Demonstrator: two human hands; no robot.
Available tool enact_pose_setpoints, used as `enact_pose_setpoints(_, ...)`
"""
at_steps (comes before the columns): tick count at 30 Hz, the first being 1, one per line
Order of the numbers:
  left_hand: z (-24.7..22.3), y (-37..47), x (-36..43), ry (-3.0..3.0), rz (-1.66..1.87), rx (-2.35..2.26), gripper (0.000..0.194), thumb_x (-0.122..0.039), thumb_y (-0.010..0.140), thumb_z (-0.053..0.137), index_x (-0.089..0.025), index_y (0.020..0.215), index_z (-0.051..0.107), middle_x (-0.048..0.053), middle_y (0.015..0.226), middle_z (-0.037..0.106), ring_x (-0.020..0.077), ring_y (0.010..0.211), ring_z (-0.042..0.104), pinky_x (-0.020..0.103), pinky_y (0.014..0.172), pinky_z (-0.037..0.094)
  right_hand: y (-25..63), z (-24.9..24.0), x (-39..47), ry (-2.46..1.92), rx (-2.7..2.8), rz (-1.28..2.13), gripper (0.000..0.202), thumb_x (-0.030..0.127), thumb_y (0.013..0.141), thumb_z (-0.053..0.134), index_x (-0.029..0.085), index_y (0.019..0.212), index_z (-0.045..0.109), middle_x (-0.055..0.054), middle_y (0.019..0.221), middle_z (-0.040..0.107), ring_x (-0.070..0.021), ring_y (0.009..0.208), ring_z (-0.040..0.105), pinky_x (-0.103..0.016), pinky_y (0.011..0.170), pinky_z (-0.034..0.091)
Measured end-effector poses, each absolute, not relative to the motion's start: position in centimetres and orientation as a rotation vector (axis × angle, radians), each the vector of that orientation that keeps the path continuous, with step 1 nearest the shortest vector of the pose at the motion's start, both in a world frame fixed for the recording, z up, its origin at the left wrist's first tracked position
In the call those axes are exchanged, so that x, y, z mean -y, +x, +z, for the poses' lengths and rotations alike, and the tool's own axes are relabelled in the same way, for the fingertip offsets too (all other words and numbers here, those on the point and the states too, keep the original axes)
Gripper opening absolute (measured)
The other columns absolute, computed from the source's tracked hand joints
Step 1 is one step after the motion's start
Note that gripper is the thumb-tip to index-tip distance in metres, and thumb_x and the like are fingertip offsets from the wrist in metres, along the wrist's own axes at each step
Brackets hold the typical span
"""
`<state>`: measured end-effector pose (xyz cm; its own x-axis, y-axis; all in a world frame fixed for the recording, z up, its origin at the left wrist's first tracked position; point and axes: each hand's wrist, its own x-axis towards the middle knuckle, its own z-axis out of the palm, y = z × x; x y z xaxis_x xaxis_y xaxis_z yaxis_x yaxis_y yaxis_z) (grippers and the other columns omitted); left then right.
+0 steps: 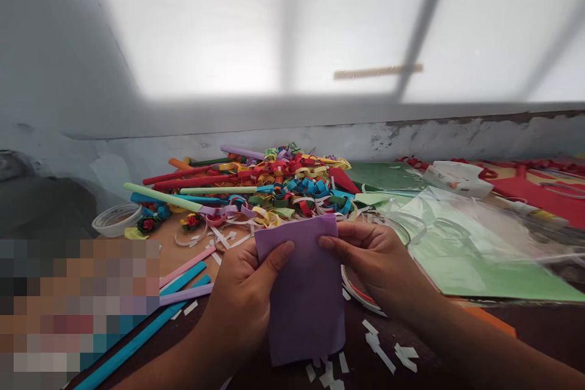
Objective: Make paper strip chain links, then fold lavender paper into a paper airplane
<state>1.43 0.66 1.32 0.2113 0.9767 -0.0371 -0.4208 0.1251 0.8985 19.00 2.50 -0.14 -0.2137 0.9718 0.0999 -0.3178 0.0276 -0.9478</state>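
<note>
A purple sheet of paper (308, 298), seemingly folded, is held upright between both hands in the head view. My left hand (249, 292) grips its left side, with the thumb flat on the front and the fingers hidden behind. At the upper right edge my right hand (372, 256) pinches the paper between thumb and fingers. Just behind the paper lies a heap of coloured paper chains (292, 186). White paper scraps (377, 344) are scattered below and beside it.
Rolled paper sticks (196, 183) point left from the heap. A tape roll (117, 219) and small paper flowers (148, 223) sit at left, near blue paper strips (137, 338). Green sheets (484, 256) under clear plastic, a white packet (459, 178) and red paper (548, 195) lie at right.
</note>
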Motion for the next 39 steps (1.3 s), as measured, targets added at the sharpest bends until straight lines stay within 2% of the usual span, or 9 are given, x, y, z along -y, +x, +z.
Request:
enact_pose_setpoints(6, 1.3, 1.3, -0.7, 0.941, 1.203, -0.818, 0.030, -0.035, 0.072, 0.087, -0.014, 0.092, 0.079, 0.008, 0.080, 0.080, 0.0218, 0.070, 0.075, 0.026, 0.062, 0.060, 19.4, -0.1, -3.0, -0.731, 1.284, 1.453, 0.030, 0.046, 0.078, 0.083, 0.025, 0.100, 0.082, -0.005, 0.087, 0.079, -0.0161, 0.077, 0.071, -0.025, 0.071, 0.055)
enact_pose_setpoints(15, 0.6, 1.0, -1.0, 1.065, 1.167, -0.837, 0.029, -0.038, 0.082, 0.076, -0.017, 0.102, 0.077, 0.007, 0.085, 0.079, 0.0244, 0.079, 0.075, 0.029, 0.064, 0.059, 19.4, -0.1, -2.6, -0.849, 1.254, 1.394, 0.033, 0.046, 0.070, 0.087, 0.023, 0.094, 0.083, -0.005, 0.081, 0.078, -0.0176, 0.073, 0.070, -0.026, 0.070, 0.056)
enact_pose_setpoints(18, 1.4, 0.3, -0.9, 1.454, 1.228, -1.006, 0.024, -0.037, 0.086, 0.071, -0.020, 0.102, 0.077, 0.005, 0.091, 0.078, 0.0224, 0.084, 0.073, 0.030, 0.072, 0.057, 19.5, 0.2, -2.2, -0.908, 1.298, 1.246, 0.024, 0.041, 0.073, 0.085, 0.025, 0.091, 0.084, -0.004, 0.078, 0.078, -0.0178, 0.071, 0.070, -0.024, 0.064, 0.054)
enact_pose_setpoints(22, 3.8, 0.1, 0.0, 2.359, 1.485, -1.108, 0.026, -0.024, 0.079, 0.079, -0.027, 0.105, 0.076, 0.001, 0.105, 0.075, 0.0195, 0.101, 0.067, 0.029, 0.090, 0.051, 19.3, 1.0, -1.0, -0.886, 1.555, 0.875, 0.014, 0.028, 0.085, 0.072, 0.030, 0.092, 0.084, -0.001, 0.077, 0.078, -0.0175, 0.073, 0.072, -0.023, 0.065, 0.054)
enact_pose_setpoints(26, 6.3, 0.9, 0.4, 2.545, 1.353, -0.958, 0.014, -0.015, 0.085, 0.068, -0.024, 0.084, 0.077, -0.001, 0.083, 0.074, 0.0145, 0.080, 0.066, 0.027, 0.077, 0.050, 19.0, 1.6, 0.1, -0.827, 1.698, 0.791, 0.017, 0.025, 0.088, 0.067, 0.029, 0.090, 0.083, 0.001, 0.075, 0.077, -0.0146, 0.068, 0.070, -0.021, 0.062, 0.051)
enact_pose_setpoints(28, 7.5, 1.0, -0.5, 2.323, 1.261, -1.060, 0.015, -0.017, 0.083, 0.066, -0.023, 0.073, 0.076, -0.001, 0.073, 0.072, 0.0144, 0.070, 0.064, 0.025, 0.065, 0.049, 18.9, 1.8, 0.0, -0.868, 1.675, 0.938, 0.016, 0.034, 0.087, 0.070, 0.025, 0.082, 0.081, 0.000, 0.072, 0.075, -0.0135, 0.062, 0.065, -0.021, 0.055, 0.047)
enact_pose_setpoints(31, 9.1, 0.1, -3.2, 1.896, 1.224, -1.423, 0.015, -0.032, 0.075, 0.072, -0.019, 0.066, 0.074, -0.001, 0.054, 0.062, 0.0131, 0.047, 0.051, 0.024, 0.042, 0.034, 19.0, 1.9, -1.0, -0.981, 1.569, 1.280, 0.034, 0.053, 0.078, 0.077, 0.019, 0.073, 0.078, -0.002, 0.064, 0.072, -0.0125, 0.053, 0.059, -0.021, 0.048, 0.043)
enact_pose_setpoints(35, 9.3, -1.5, -6.4, 1.784, 1.218, -1.534, 0.021, -0.037, 0.066, 0.076, -0.016, 0.065, 0.073, -0.001, 0.054, 0.057, 0.0116, 0.050, 0.045, 0.022, 0.044, 0.031, 19.4, 1.9, -2.3, -1.017, 1.464, 1.545, 0.046, 0.059, 0.063, 0.085, 0.015, 0.072, 0.078, -0.003, 0.065, 0.071, -0.0129, 0.058, 0.063, -0.024, 0.058, 0.049)
enact_pose_setpoints(39, 7.8, -1.9, -7.2, 1.744, 1.152, -1.461, 0.025, -0.039, 0.061, 0.079, -0.016, 0.065, 0.071, -0.001, 0.057, 0.059, 0.0112, 0.052, 0.045, 0.021, 0.045, 0.031, 19.6, 2.3, -2.2, -1.072, 1.424, 1.667, 0.047, 0.058, 0.057, 0.089, 0.015, 0.071, 0.077, -0.002, 0.065, 0.071, -0.0118, 0.054, 0.063, -0.023, 0.058, 0.049)
